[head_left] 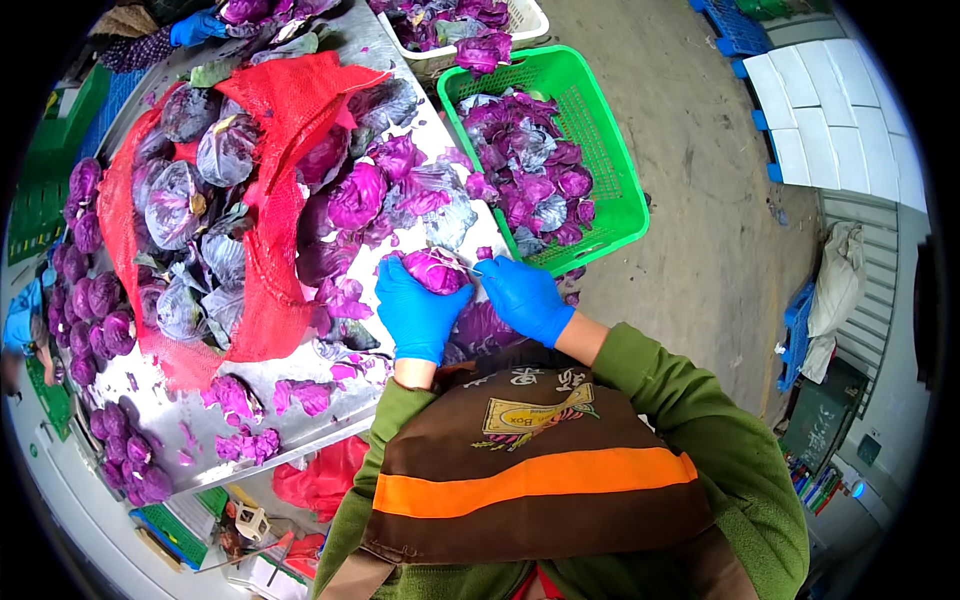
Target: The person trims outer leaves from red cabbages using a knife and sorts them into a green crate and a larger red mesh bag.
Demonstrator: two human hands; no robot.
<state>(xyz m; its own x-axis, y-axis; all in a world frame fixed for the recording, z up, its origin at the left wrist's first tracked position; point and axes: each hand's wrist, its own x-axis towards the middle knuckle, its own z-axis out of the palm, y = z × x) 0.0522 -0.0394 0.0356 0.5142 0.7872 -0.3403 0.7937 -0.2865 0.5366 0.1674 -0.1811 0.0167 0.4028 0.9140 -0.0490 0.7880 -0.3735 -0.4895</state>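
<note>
My left hand (pixel 420 309), in a blue glove, holds a purple cabbage head (pixel 437 271) at the near edge of a metal table (pixel 315 420). My right hand (pixel 523 298), also gloved in blue, grips a small knife; its thin blade (pixel 459 265) lies against the top of the cabbage, and its handle is hidden in the fist. Loose purple leaves (pixel 420 196) are spread just beyond my hands. Left of them, a red mesh sack (pixel 277 300) lies open around several untrimmed cabbages (pixel 177 204) with dull outer leaves.
A green plastic basket (pixel 634 202) of cabbage leaves stands right of the table, with a white basket (pixel 534 22) of leaves behind it. Bare-looking cabbage heads (pixel 105 292) are piled along the table's left side. A co-worker's blue-gloved hand (pixel 198 28) is at the far end.
</note>
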